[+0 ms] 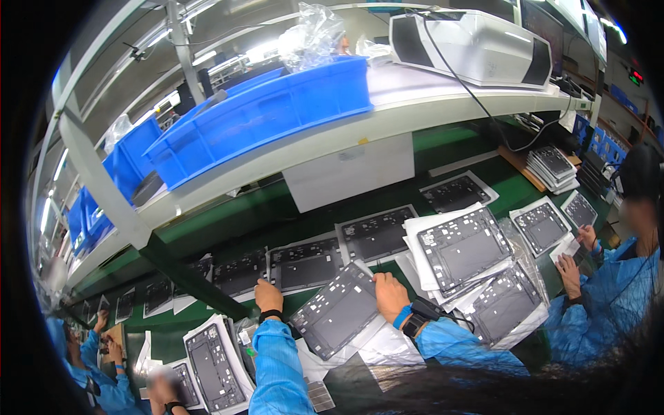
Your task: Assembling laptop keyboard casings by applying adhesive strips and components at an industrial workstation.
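Note:
A dark grey tablet housing (336,311) with small white patches lies tilted in front of me. My right hand (391,296) is closed on its upper right corner, thumb along the edge. Beyond the housing's left side is my left hand (268,297), its fingers curled by the corner of another dark housing (239,272) on the green line. Whether they pinch anything is hidden. White paper sheets (389,356) lie under and beside the housing near me. To the right stands a stack of housings with white sheets (463,249).
More housings on white sheets (377,233) lie along the green conveyor (304,225). A dark post (194,277) crosses it at left. Blue bins (263,114) and a white machine (470,48) occupy the shelf above. Co-workers' hands (570,275) are at right, others (162,389) at left.

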